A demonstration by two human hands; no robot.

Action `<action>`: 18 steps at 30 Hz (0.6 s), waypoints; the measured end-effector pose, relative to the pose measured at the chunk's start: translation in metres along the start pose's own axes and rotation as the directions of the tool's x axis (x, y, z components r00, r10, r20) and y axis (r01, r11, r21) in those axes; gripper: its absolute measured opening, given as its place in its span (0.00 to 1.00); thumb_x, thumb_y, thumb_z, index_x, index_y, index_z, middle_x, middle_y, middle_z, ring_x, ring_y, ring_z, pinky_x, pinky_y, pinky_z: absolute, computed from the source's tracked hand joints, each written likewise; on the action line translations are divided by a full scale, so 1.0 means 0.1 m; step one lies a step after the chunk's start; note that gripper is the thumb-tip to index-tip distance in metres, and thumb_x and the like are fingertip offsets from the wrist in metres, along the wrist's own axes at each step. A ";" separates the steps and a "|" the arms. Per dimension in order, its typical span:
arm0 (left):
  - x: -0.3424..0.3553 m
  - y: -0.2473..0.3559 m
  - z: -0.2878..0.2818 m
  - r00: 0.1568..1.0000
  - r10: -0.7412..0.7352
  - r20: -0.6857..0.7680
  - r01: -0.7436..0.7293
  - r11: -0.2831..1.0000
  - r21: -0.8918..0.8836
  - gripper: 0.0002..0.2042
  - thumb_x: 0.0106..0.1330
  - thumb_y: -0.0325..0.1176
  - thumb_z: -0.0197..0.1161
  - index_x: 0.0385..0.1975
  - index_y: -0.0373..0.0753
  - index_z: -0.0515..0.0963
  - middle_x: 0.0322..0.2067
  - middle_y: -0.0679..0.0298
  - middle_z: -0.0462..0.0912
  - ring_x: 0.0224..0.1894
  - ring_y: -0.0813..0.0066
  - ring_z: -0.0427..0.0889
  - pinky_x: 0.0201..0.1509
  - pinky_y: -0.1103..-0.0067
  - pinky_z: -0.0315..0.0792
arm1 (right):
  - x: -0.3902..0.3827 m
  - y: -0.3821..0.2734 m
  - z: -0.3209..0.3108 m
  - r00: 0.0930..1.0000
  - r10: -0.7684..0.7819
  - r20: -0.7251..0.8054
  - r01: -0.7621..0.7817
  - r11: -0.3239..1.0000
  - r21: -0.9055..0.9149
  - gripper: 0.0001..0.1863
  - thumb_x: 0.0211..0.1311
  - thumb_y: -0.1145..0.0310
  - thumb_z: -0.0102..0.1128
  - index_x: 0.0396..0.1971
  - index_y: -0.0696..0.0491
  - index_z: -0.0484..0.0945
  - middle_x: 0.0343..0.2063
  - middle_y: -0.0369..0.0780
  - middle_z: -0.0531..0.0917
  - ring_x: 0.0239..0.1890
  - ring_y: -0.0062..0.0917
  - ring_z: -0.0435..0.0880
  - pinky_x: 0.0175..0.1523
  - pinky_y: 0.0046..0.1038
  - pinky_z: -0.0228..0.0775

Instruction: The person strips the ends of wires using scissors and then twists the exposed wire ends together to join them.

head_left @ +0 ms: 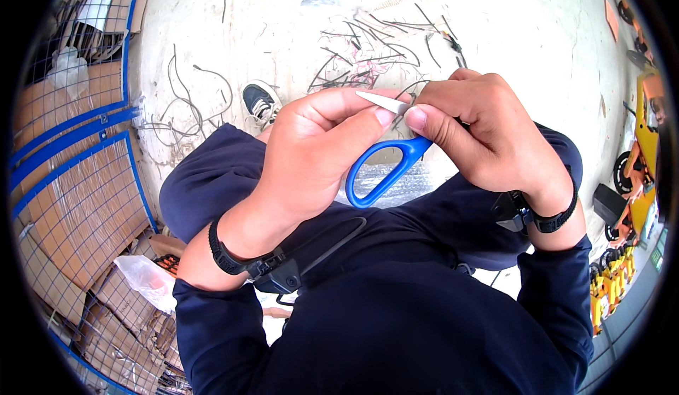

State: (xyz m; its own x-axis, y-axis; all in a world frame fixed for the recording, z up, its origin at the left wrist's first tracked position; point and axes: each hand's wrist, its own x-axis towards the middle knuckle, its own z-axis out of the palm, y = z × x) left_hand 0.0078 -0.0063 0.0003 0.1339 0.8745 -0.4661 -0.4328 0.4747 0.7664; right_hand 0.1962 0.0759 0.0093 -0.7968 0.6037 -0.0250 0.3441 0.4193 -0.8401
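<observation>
Over my lap, my right hand (488,130) is closed around a pair of scissors with blue handles (405,165). One handle loop hangs below my fingers, and the pale blade (382,102) points left, across the fingertips of my left hand (311,144). That hand is closed in a pinch, thumb against forefinger. A thin dark cable (416,84) curves from beside the left fingertips to the right hand's knuckles; its ends are hidden by the fingers. Both wrists carry black straps with small devices.
Dark cable offcuts (382,41) and reddish threads lie on the pale floor ahead. Longer loose wires (187,101) lie left, near a shoe (260,101). A blue mesh cage (78,204) with cardboard stands at left. Yellow and orange wheeled items (626,211) line the right.
</observation>
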 end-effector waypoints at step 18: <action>-0.04 0.09 -0.05 1.000 0.000 -0.026 0.000 1.000 0.000 0.13 0.67 0.28 0.57 0.47 0.28 0.77 0.22 0.69 0.78 0.16 0.94 0.62 0.18 0.92 0.54 | -0.01 0.01 0.03 0.989 -0.131 -0.075 0.134 0.991 0.031 0.16 0.65 0.67 0.54 0.17 0.56 0.75 0.11 0.40 0.73 0.15 0.36 0.73 0.25 0.30 0.63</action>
State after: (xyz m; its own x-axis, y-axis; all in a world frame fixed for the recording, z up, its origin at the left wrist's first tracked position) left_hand -0.0012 -0.0062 0.0068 0.1109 0.8718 -0.4771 -0.4331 0.4745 0.7663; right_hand 0.1954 0.0737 0.0070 -0.7952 0.5930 0.1262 0.2190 0.4750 -0.8523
